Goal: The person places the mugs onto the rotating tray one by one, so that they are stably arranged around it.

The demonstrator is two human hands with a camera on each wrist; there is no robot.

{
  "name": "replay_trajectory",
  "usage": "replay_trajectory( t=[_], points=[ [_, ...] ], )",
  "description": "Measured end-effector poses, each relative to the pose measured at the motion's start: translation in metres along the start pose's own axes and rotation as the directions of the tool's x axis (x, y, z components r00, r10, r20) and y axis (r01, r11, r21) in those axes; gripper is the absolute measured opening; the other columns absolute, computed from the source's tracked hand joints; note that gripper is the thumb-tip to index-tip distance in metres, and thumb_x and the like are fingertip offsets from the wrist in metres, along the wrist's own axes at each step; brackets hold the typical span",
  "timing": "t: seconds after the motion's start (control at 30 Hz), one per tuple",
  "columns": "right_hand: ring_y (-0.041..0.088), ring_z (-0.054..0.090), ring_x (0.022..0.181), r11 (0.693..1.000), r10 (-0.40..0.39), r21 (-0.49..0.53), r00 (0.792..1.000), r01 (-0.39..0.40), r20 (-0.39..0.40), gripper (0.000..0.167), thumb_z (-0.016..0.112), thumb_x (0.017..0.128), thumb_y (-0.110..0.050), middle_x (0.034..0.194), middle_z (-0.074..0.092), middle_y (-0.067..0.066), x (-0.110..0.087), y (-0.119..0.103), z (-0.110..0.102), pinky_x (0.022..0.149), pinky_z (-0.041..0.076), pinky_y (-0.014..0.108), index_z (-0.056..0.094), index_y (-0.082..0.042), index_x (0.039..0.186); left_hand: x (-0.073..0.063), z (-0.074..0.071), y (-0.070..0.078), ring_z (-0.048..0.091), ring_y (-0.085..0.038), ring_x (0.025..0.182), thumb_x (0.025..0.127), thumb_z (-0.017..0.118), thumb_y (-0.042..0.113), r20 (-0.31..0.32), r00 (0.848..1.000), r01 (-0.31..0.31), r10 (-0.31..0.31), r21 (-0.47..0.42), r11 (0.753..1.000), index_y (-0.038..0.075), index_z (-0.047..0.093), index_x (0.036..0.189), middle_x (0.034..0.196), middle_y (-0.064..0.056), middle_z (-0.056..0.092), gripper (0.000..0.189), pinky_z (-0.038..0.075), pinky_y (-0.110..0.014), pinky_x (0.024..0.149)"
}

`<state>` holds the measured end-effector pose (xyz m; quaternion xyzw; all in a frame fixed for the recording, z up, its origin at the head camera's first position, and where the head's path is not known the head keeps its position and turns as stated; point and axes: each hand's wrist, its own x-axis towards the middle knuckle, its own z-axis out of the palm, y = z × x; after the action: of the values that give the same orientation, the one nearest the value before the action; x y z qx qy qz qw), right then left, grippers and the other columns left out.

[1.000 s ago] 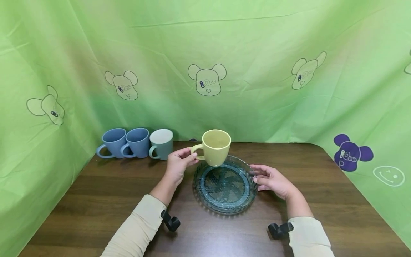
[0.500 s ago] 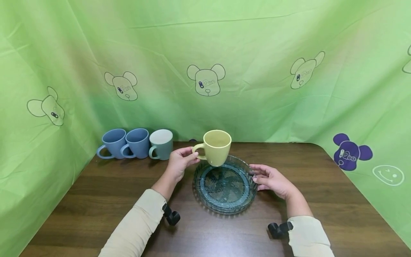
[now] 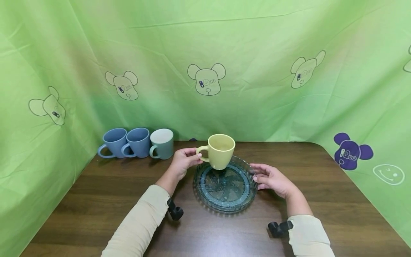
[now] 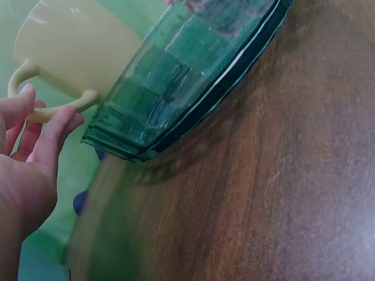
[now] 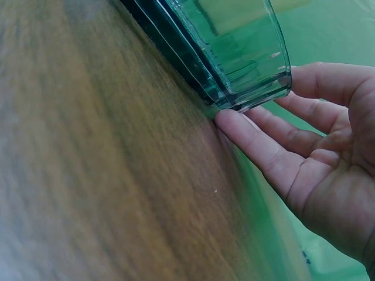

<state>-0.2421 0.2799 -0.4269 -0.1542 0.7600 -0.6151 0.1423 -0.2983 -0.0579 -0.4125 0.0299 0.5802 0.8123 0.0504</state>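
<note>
The yellow mug (image 3: 221, 152) hangs upright over the far part of the glass dish (image 3: 225, 206); its handle points left, into the pinch of the nearer left hand (image 3: 181, 163), at the dish's far left. The right hand (image 3: 272, 181), its fingers apart, touches the dish's right wall.
</note>
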Motion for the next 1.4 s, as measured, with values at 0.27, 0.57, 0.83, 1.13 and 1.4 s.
replay_trajectory(
  t=[0.27,0.57,0.83,1.13,1.4],
  points=[
    [0.016,0.061,0.102,1.0,-0.009,-0.008,1.0,0.009,-0.001,0.06,0.057,0.093,0.002,0.139,0.033,0.043,0.0,0.0,-0.002,0.075,0.061,0.037,0.027,0.015,0.143,0.006,0.001,-0.005,0.068,-0.018,0.07,0.085,0.062,-0.019,0.036,0.999,0.006,-0.007,0.038,0.999,-0.02,0.059,0.114,0.086,-0.01,0.064,0.029,0.061,-0.032,0.072],
    [0.016,0.061,0.103,1.0,-0.012,-0.013,1.0,0.012,-0.002,0.06,0.057,0.093,0.001,0.139,0.034,0.043,0.001,-0.001,-0.002,0.076,0.06,0.038,0.027,0.015,0.143,0.015,0.003,-0.003,0.069,-0.018,0.078,0.084,0.066,-0.015,0.059,0.998,-0.041,0.033,0.138,0.99,-0.016,0.062,0.113,0.097,-0.017,0.07,0.029,0.061,-0.035,0.076],
    [0.015,0.061,0.103,1.0,-0.01,-0.016,1.0,0.01,-0.001,0.06,0.056,0.093,0.001,0.138,0.034,0.043,0.001,-0.004,-0.001,0.076,0.06,0.037,0.027,0.015,0.143,0.02,0.005,0.001,0.069,-0.017,0.078,0.083,0.071,-0.01,0.03,0.997,-0.083,0.078,0.264,0.961,-0.012,0.067,0.111,0.104,-0.023,0.07,0.028,0.061,-0.032,0.076],
    [0.016,0.061,0.101,1.0,-0.008,-0.002,1.0,0.008,-0.001,0.061,0.058,0.093,0.001,0.138,0.034,0.043,-0.001,-0.002,0.001,0.076,0.061,0.037,0.027,0.017,0.142,0.015,-0.004,-0.006,0.067,-0.012,0.075,0.079,0.075,-0.009,-0.018,0.999,-0.04,0.048,0.307,0.951,-0.011,0.07,0.103,0.092,-0.014,0.073,0.025,0.06,-0.027,0.073],
    [0.019,0.061,0.101,1.0,-0.003,-0.007,1.0,0.003,-0.002,0.061,0.061,0.091,0.0,0.136,0.037,0.043,-0.001,-0.003,0.001,0.077,0.06,0.037,0.029,0.017,0.141,0.015,-0.005,-0.007,0.066,-0.012,0.078,0.078,0.076,-0.008,-0.002,0.998,-0.056,0.061,0.331,0.942,-0.01,0.07,0.103,0.091,-0.013,0.073,0.025,0.06,-0.029,0.075]
  ],
)
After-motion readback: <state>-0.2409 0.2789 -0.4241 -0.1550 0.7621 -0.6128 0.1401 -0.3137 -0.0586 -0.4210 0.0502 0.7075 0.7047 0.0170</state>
